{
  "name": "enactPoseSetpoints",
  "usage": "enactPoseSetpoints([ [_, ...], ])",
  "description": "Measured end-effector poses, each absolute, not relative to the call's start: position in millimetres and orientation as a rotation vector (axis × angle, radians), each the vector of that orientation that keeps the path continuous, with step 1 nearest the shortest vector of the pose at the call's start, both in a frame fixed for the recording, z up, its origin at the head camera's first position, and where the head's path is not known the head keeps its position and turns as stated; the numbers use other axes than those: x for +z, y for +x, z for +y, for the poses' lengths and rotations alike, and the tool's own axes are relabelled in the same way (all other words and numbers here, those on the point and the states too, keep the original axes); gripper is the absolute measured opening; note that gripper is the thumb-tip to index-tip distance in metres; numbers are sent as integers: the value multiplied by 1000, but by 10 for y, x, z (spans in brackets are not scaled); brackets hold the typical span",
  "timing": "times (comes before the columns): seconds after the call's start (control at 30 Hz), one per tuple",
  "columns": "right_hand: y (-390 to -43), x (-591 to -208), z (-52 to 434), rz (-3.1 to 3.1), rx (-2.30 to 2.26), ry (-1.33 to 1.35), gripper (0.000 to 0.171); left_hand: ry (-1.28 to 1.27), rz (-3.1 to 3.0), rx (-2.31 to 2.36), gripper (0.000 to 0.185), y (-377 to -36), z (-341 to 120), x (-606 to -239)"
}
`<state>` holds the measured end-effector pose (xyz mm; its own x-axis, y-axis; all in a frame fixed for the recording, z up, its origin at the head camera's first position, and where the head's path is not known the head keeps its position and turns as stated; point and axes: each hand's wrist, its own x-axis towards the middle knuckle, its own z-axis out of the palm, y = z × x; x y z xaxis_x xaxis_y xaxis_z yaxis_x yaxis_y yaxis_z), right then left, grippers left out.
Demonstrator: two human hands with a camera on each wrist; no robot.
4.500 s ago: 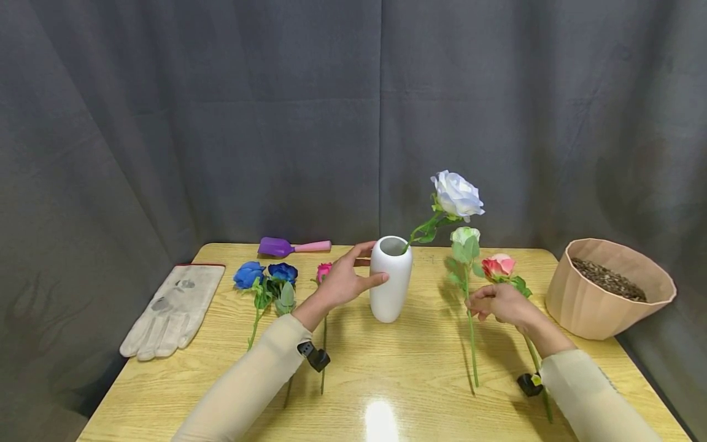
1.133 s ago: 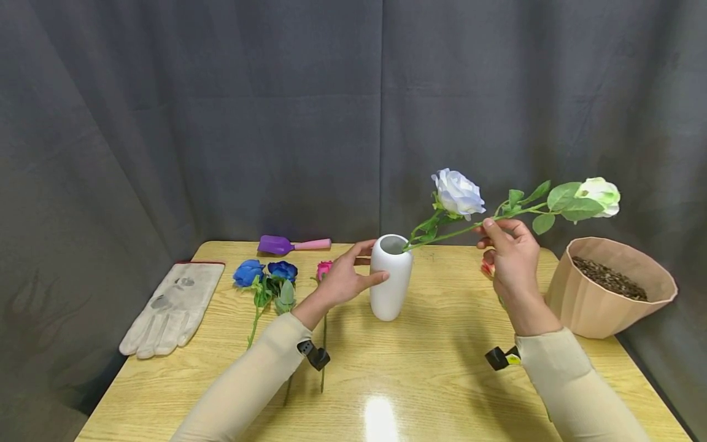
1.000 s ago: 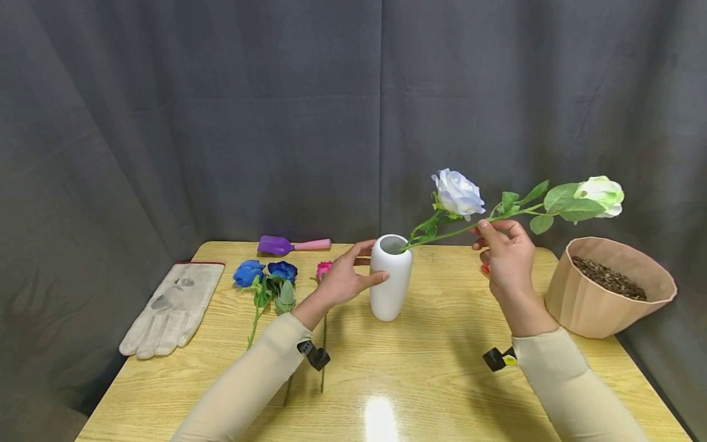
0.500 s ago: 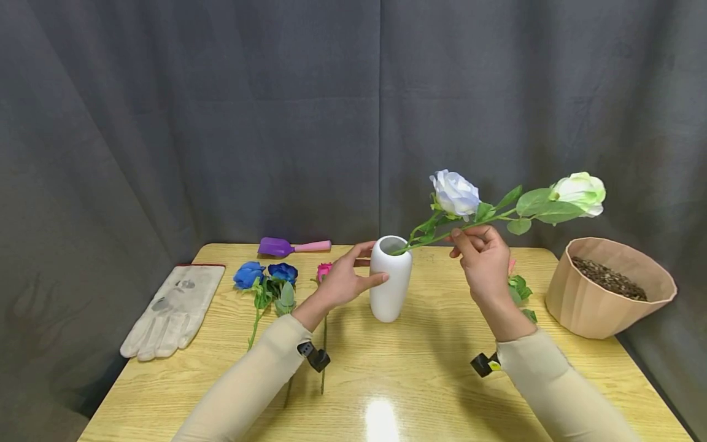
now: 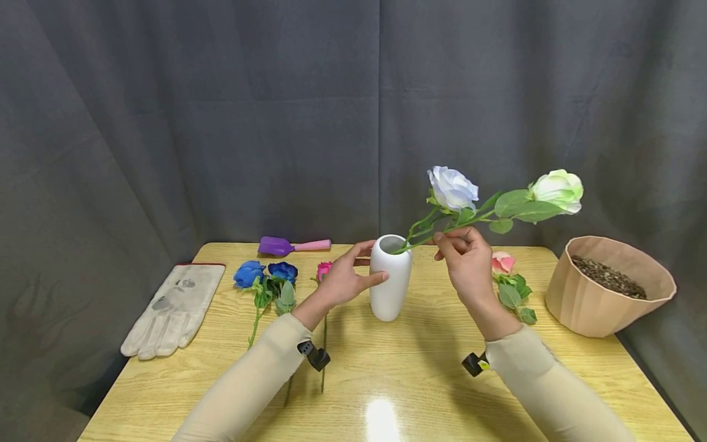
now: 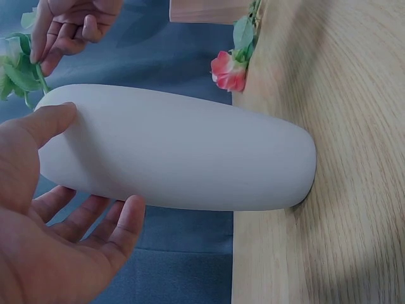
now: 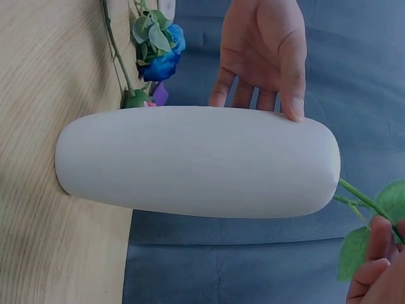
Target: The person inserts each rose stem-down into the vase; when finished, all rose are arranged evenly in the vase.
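Note:
A white vase [image 5: 390,283] stands upright on the table. My left hand [image 5: 349,277] holds its upper left side; in the left wrist view the thumb lies on one side and the fingers curl round the other. My right hand [image 5: 468,263] pinches the stem of a greenish-white rose [image 5: 558,190] between thumb and forefinger. This rose leans far to the right, its stem end inside the vase mouth and hidden there. A pale lavender-white rose [image 5: 453,188] is in the vase too, leaning right, with its leaves overlapping the other stem.
On the left lie two blue roses [image 5: 250,274], a pink rose [image 5: 323,270] and a work glove [image 5: 173,310]. A purple scoop [image 5: 276,246] lies at the back edge. To the right are a coral-pink rose [image 5: 503,263] and a peach pot [image 5: 585,301] of dark soil.
My right hand picked the greenish-white rose up off the table and brought its stem end to the vase mouth. Lately it has moved left, sliding the stem further in. My left hand stays put.

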<state>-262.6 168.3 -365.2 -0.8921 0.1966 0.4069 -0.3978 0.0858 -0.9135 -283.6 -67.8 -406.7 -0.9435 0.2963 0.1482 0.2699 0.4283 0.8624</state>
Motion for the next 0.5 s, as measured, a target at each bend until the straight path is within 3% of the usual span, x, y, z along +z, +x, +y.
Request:
enactPoseSetpoints([
  [0.5,-2656,-3713,1589,-2158,1686,254,27,519,2644,1576,79,-2846,-668,-4073],
])
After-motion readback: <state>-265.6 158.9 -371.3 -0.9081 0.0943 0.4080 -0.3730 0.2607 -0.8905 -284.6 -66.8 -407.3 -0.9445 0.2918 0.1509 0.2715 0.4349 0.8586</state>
